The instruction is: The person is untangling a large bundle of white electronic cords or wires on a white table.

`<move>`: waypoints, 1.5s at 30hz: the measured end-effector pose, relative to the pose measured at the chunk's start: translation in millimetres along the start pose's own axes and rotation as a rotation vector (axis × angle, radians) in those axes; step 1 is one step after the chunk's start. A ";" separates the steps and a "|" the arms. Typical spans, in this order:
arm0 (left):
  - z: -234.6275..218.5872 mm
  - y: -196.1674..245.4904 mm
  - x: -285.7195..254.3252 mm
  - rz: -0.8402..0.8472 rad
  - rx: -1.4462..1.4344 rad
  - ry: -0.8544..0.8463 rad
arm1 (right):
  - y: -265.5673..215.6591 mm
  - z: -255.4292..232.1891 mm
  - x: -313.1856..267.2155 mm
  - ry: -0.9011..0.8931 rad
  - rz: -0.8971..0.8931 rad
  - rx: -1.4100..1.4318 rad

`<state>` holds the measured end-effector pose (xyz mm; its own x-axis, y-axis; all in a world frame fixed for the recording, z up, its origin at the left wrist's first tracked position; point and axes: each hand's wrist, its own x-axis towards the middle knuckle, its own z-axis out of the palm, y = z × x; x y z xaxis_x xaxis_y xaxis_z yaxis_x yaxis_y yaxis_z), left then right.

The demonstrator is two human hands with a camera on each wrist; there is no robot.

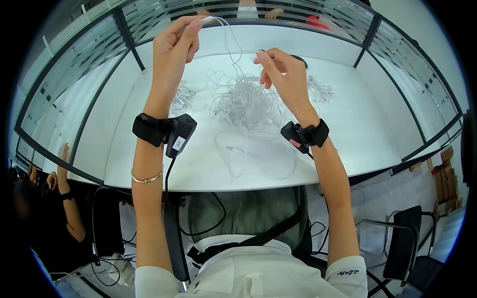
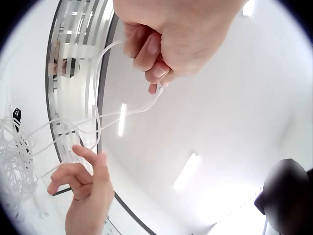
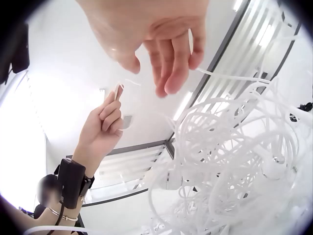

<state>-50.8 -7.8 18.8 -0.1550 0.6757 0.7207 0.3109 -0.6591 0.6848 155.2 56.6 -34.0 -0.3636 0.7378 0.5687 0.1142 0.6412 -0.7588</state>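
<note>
My left hand [image 1: 174,44] is raised at the upper left and pinches the end of a white cable [image 2: 159,89] between thumb and fingers. From there the cable loops down to a tangled heap of white cables [image 1: 246,102] in the middle of the table. My right hand [image 1: 287,74] hovers over the right side of this heap. Its thumb stands apart from the loosely bent fingers, as the right wrist view shows. A strand passes right behind its fingertips [image 3: 196,61].
Smaller bundles of white cable lie left [image 1: 184,97] and right [image 1: 319,89] of the heap. A loose cable with a metal plug [image 1: 231,148] lies near the front edge. A dark coiled item [image 1: 299,60] is behind my right hand. Partition walls [image 1: 382,84] surround the white table.
</note>
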 end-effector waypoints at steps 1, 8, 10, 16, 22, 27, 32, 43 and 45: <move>0.8 1.7 0.9 0.020 0.019 -0.011 | -0.7 -2.3 -0.1 0.055 -0.043 -0.006; 19.9 24.3 -8.2 0.018 0.066 -0.233 | -21.7 4.0 8.9 0.056 -0.414 -0.093; 28.3 26.7 -10.3 0.015 0.058 -0.270 | -23.9 2.0 9.1 -0.064 -0.259 0.035; 18.6 23.1 -10.9 0.106 0.643 -0.192 | -4.9 -18.7 37.6 0.277 -0.418 -0.561; 7.1 9.9 12.5 0.301 0.991 0.145 | -19.1 -23.4 49.7 0.354 -0.586 -0.718; -1.7 -5.0 37.3 0.061 0.012 0.066 | -20.3 -13.0 47.9 0.224 -0.166 -0.197; -5.1 -28.6 37.8 -0.346 -0.456 -0.465 | -11.1 -13.1 41.9 0.254 -0.088 -0.119; -18.3 -33.2 31.5 0.680 1.304 0.399 | 23.4 -19.2 28.8 0.367 -0.052 0.122; -30.6 -45.5 33.7 0.411 0.960 0.324 | 25.2 -23.7 28.6 0.362 -0.040 0.144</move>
<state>-98.9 34.8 15.2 -0.0677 0.2515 0.9655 0.9752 -0.1877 0.1173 169.7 98.9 -29.4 -0.0125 0.7559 0.6546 -0.0337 0.6539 -0.7558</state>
